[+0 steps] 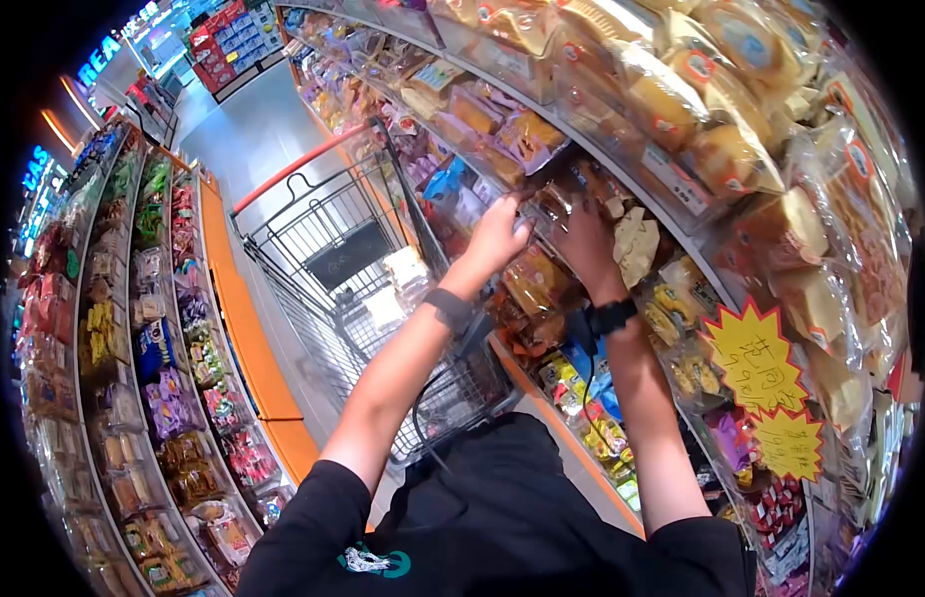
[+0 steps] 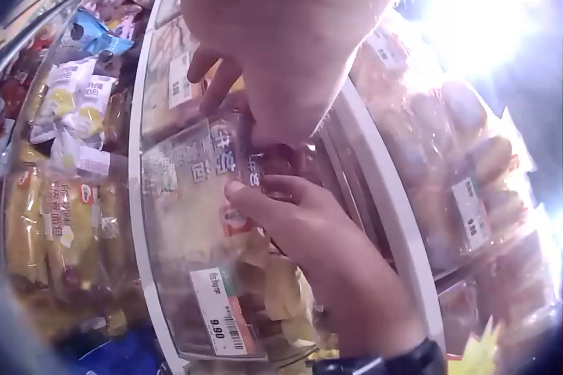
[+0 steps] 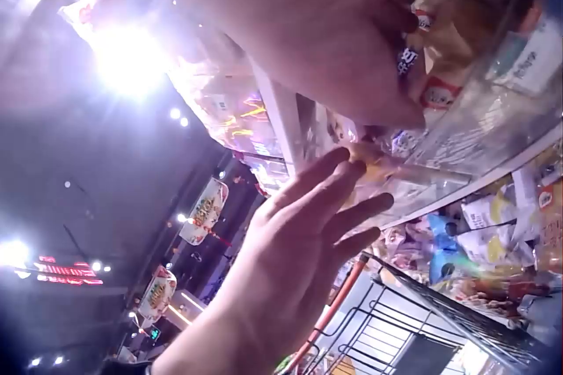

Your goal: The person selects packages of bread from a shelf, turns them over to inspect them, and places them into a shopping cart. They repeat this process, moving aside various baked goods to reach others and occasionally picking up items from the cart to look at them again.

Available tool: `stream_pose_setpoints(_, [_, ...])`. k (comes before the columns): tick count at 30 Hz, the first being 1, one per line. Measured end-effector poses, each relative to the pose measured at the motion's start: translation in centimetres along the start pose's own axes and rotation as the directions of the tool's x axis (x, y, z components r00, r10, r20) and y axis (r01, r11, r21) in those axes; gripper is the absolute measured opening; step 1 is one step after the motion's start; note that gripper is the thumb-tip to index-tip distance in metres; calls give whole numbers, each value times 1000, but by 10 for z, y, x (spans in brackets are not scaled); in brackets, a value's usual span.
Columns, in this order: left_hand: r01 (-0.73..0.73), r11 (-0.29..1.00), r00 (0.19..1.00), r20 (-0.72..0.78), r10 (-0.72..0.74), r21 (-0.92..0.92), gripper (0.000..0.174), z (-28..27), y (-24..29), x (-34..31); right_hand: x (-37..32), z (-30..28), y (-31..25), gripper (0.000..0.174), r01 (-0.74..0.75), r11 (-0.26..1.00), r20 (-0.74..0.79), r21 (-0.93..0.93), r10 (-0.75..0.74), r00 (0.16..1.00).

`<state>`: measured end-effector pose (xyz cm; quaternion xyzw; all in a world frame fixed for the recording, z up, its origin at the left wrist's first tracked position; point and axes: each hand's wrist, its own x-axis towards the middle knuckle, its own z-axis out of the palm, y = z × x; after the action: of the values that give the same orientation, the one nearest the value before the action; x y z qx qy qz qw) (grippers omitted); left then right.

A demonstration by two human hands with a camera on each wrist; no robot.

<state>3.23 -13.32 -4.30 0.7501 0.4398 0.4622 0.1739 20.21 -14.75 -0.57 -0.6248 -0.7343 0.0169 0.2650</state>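
Observation:
Both hands reach into a shelf compartment of packaged bread on the right. My left hand [image 1: 500,237] is at its left side, its fingers [image 3: 361,212] extended and spread at the compartment edge. Beside it, my right hand [image 1: 585,247] grips a clear bread packet [image 2: 207,164] with large printed characters. The right thumb lies against the front of the wrapper in the left wrist view, while the other fingers are partly hidden. Below stands a clear shelf front with a price label [image 2: 220,313]. A pale wrapped packet [image 1: 637,247] lies just right of the right hand.
A wire shopping cart [image 1: 318,214] with a red handle stands left of the hands, holding white packages [image 1: 398,284]. Large bagged breads [image 1: 701,90] fill the upper shelf. Yellow starburst signs [image 1: 753,356] hang at right. Another snack shelf [image 1: 169,398] lines the aisle's left.

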Motion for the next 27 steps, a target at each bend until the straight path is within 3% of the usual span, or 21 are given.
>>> stream_pose_setpoints(1, [-18,1000,999,49,18,14,41,4,4,5,8,2,10,47,-24,999,90,-42,27,996])
stream_pose_setpoints(2, [149,988,959,236,-156,51,48,5,4,11,19,4,18,48,-40,996,178,-84,55,982])
stream_pose_setpoints(5, [54,999,970,238,-53,0,54,16,0,15,54,11,43,51,-132,985,397,-115,167,902])
stream_pose_setpoints(6, [33,998,974,225,-43,45,59,20,-4,15,62,15,47,56,-169,976,425,-134,211,880])
stream_pose_setpoints(9, [198,979,942,286,-175,-55,59,17,1,17,43,-15,15,75,-9,968,446,-249,123,887])
stream_pose_setpoints(12, [195,976,951,264,-164,-95,58,14,-2,16,52,2,17,88,-173,953,443,-250,271,855])
stream_pose_setpoints(15, [313,946,917,288,-277,-86,56,0,9,19,55,-25,14,95,-152,977,506,-150,208,837])
stream_pose_setpoints(18, [259,945,955,199,-219,-200,55,10,-17,22,52,-7,37,96,61,997,140,-52,-53,989])
stream_pose_setpoints(19, [199,946,975,149,-164,-258,55,11,-21,23,52,-7,37,93,-11,964,146,267,-29,989])
stream_pose_setpoints(20, [235,927,967,171,-191,-294,57,11,-25,24,53,-9,35,91,-83,825,157,559,-7,988])
stream_pose_setpoints(22, [298,885,948,222,-230,-356,60,4,-16,26,53,-24,24,88,-115,720,143,684,22,989])
stream_pose_setpoints(25, [184,927,972,198,-123,-328,64,-4,-8,27,39,-66,1,85,-53,966,56,255,40,998])
stream_pose_setpoints(26, [218,910,970,180,-162,-353,69,-6,-10,26,37,-55,11,88,38,959,-16,279,-35,999])
stream_pose_setpoints(27, [214,917,972,168,-165,-336,72,-10,-6,27,31,-60,3,84,-21,992,34,128,17,999])
